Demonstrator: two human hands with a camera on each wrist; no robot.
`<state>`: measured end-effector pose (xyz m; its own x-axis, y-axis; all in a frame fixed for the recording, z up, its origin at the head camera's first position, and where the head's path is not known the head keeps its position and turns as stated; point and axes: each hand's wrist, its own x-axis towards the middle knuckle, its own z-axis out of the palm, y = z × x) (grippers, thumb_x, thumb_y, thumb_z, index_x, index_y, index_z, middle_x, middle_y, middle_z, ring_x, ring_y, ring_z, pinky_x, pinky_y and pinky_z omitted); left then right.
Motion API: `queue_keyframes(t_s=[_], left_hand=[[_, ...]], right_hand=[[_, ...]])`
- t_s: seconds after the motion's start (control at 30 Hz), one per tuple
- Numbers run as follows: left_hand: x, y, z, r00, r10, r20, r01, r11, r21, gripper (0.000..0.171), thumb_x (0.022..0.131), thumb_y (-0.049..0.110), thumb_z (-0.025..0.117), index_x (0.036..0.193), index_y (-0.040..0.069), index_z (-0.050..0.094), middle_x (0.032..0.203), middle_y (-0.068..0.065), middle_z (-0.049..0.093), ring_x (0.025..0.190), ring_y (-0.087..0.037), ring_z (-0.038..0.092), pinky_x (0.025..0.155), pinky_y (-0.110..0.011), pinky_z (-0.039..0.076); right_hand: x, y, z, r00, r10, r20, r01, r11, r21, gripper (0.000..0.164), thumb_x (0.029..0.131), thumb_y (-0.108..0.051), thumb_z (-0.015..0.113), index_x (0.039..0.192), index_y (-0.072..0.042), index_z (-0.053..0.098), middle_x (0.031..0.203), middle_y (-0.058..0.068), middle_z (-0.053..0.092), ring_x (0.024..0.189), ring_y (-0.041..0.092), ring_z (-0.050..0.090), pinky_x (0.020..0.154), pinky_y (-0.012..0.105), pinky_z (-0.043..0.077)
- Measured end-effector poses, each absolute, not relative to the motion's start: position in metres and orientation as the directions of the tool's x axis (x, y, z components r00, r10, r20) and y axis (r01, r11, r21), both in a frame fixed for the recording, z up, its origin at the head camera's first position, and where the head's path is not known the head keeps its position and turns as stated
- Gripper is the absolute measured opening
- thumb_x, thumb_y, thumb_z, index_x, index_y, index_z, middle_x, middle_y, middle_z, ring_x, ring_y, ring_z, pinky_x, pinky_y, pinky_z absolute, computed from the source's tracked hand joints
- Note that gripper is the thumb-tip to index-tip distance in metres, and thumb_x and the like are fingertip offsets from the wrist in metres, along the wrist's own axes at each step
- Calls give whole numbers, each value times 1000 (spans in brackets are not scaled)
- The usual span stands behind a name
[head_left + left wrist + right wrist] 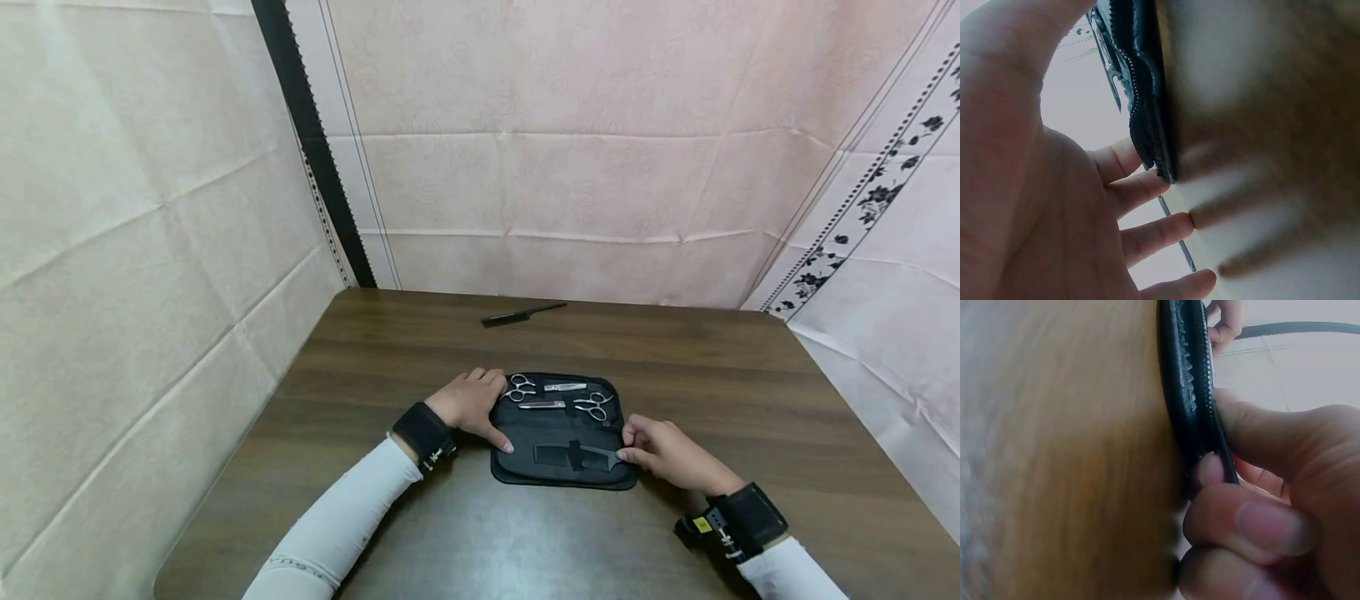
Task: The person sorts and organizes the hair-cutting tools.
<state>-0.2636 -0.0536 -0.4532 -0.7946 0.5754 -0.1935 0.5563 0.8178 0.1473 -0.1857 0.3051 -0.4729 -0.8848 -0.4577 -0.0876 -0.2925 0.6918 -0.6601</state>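
Note:
An unzipped black case (532,427) lies spread flat on the table. Its far half holds a pair of scissors (519,388) on the left, another pair of scissors (592,407) on the right, and slim metal tools (542,405) between them. On the near half, a dark comb (600,458) sits under a strap (575,455). My left hand (472,406) rests at the case's left side, thumb over it; its straight fingers (1150,240) reach along the zipped edge. At the right edge, my right hand (663,450) pinches the case rim between thumb and curled fingers (1235,519).
Beyond the case, a black tail comb (517,317) lies near the far edge of the wooden table (420,342). Pale cloth hangings (585,183) close in the back and both sides.

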Motion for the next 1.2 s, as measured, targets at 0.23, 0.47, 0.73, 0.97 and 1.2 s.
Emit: queue_keyframes(t_s=[0.23,0.47,0.73,0.97,1.2], left_hand=[[-264,-56,-454,-798,570,-196,551,822,147,98,67,79,82,135,17,50,153,-1,47,138,-24,44,121,-47,36],[-264,-57,-454,-802,564,-197,544,826,146,98,66,79,81,136,18,50,152,0,47,139,-24,44,121,-47,35],[-267,-59,-452,-804,560,-202,544,829,133,99,67,80,80,137,18,49,155,0,45,140,-24,43,122,-48,34],[-268,-57,-451,-800,567,-197,551,824,132,98,67,81,80,136,19,49,153,0,46,139,-23,43,121,-47,35],[-266,-55,-453,-786,584,-204,567,812,142,98,67,83,78,136,18,49,156,-1,44,140,-25,43,121,-49,35]], right_hand=[[-187,302,-472,-882,-462,-89,-297,693,-657,21,98,-23,74,97,-12,56,71,-7,54,57,6,51,52,23,43],[-188,299,-471,-887,-454,-81,-298,698,-651,22,97,-24,75,96,-12,56,70,-7,54,56,6,51,51,23,43],[-190,295,-469,-894,-442,-68,-300,707,-640,24,96,-25,75,95,-12,56,69,-7,53,54,7,50,50,23,44],[-189,299,-471,-901,-430,-53,-302,711,-635,25,96,-28,75,93,-13,56,71,-7,54,55,6,50,51,24,44],[-184,305,-472,-908,-412,-79,-281,737,-614,27,98,-34,73,90,-14,57,71,-6,50,55,7,48,50,24,41]])
